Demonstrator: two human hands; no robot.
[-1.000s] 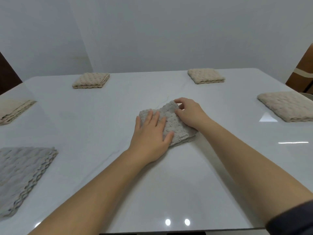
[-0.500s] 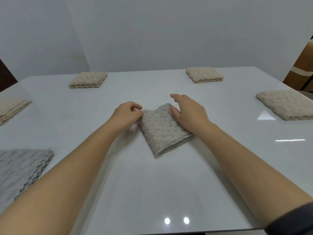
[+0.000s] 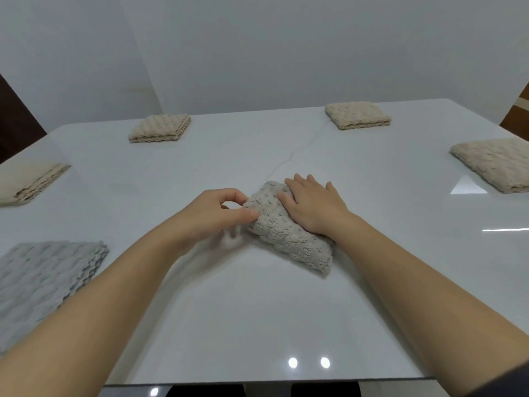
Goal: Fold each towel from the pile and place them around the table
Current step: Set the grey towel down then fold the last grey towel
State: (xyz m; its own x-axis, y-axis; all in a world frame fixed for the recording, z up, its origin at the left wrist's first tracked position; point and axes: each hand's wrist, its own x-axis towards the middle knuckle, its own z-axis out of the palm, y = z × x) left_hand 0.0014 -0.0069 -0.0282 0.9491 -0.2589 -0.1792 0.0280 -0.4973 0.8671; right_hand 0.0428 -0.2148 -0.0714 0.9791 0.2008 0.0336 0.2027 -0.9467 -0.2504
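Near the middle of a glossy white table [image 3: 257, 325], a small folded beige towel [image 3: 289, 239], thick and bumpy in weave, lying at a slant from upper left to lower right. Pressed flat on its upper half by the right hand [image 3: 313, 207], fingers [image 3: 297, 184] straight, slightly spread, pointing away from the viewer. Pinched at its left end by the left hand [image 3: 211, 216], thumb and curled forefinger closed on the cloth's edge, the other fingers tucked under and hard to make out. Both forearms bare, reaching in from the bottom edge; a strip of dark sleeve [image 3: 515, 379] at the lower right corner.

Set around the table, well apart from one another, five more folded towels: far left towel [image 3: 160, 128] and far right towel [image 3: 357, 115], both beige, near the far edge; right-edge towel [image 3: 495, 164], beige; left-edge towel [image 3: 25, 181], beige, partly cut off; grey towel [image 3: 43, 276] at the near left. Behind the table, a plain pale wall [image 3: 286, 53].
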